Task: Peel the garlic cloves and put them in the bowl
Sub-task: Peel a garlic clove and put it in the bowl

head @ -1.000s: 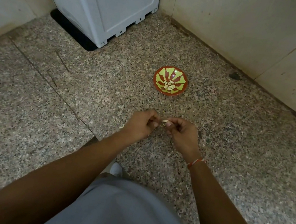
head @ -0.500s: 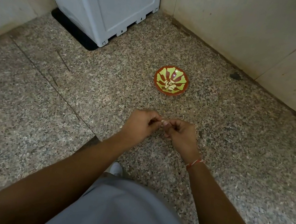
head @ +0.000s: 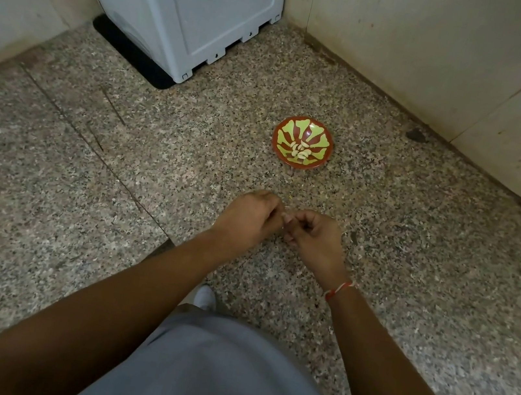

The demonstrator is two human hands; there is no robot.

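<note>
Both hands are held together low over the speckled stone floor [head: 425,291], at the centre of the head view. The left hand [head: 249,217] has its fingers curled inward, its fingertips meeting those of the right hand [head: 312,236], which is likewise curled. A small pale sliver shows in the gap where the two sets of fingertips meet, judged to be the garlic clove [head: 285,216] under peeling; both hands appear to pinch it, though the fingers cover most of it and its long axis cannot be told.

The bowl [head: 325,132] (red with yellow-green petals) stands on the floor at roughly 12 o'clock from the joined hands, a touch toward 1 o'clock, and apart from them with bare floor between. Several peeled cloves [head: 299,151] lie in a cluster at its bottom.

Governing relation: the bowl lies straight ahead of the pinched clove, marginally to the right-hand side, so the right hand has the slightly shorter forward reach. Neither arm crosses the path.

Judgement: the peel is in hand, not the drop; the clove looks partly stripped at best. The task is under way, with cloves already in the bowl.

A grey appliance [head: 180,3] stands at 11 o'clock, well clear.
</note>
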